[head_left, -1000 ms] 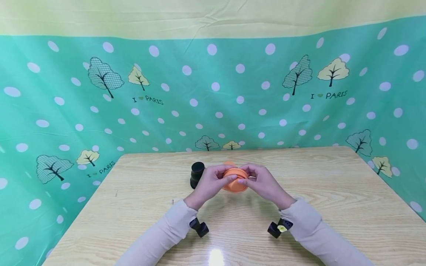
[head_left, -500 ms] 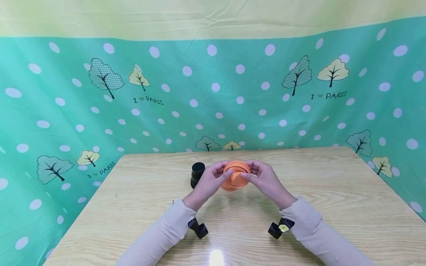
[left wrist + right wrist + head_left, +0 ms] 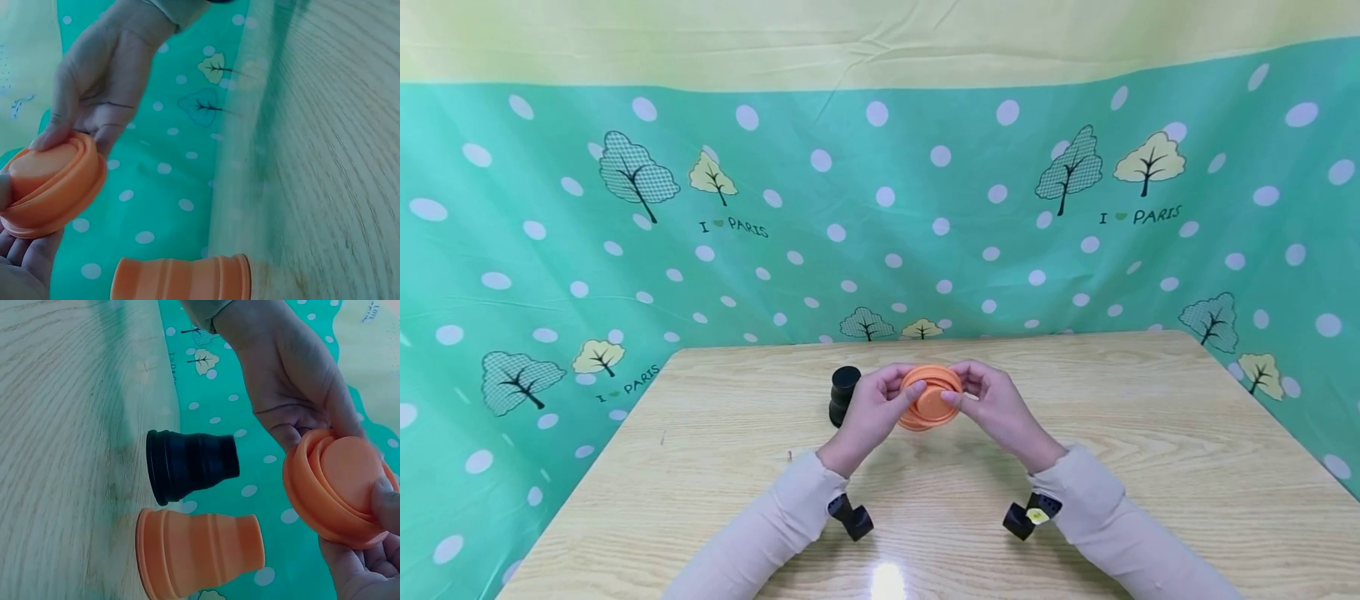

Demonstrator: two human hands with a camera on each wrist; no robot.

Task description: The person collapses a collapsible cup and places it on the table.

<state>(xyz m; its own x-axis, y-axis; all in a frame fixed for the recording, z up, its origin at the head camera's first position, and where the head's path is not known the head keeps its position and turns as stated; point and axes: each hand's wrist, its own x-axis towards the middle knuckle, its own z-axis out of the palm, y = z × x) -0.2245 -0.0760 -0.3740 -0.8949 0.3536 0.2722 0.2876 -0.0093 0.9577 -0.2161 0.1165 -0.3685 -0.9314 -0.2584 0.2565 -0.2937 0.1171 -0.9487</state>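
Observation:
An orange collapsible cup [image 3: 934,404] is held above the table between both hands, its rings folded and its round base facing the head camera. My left hand [image 3: 874,407] pinches its left side, thumb near the base and fingers behind the rim. From the right, my right hand [image 3: 996,410] grips it likewise, its thumb [image 3: 386,499] pressing by the base in the right wrist view. Below the hands, a second orange cup [image 3: 203,553] stands extended, wide rim down. Beside it is a black collapsible cup [image 3: 845,396], also extended and rim down, partly behind my left hand in the head view.
A light wooden table [image 3: 1150,433] lies under the hands. Behind it hangs a green dotted curtain [image 3: 917,242] with printed trees. A black wrist camera [image 3: 852,518] sits on the left wrist and another wrist camera [image 3: 1026,518] on the right.
Both hands have tilted the held cup up, so its base faces the head camera. Its middle looks flatter than half a second ago. The black cup has stayed in place.

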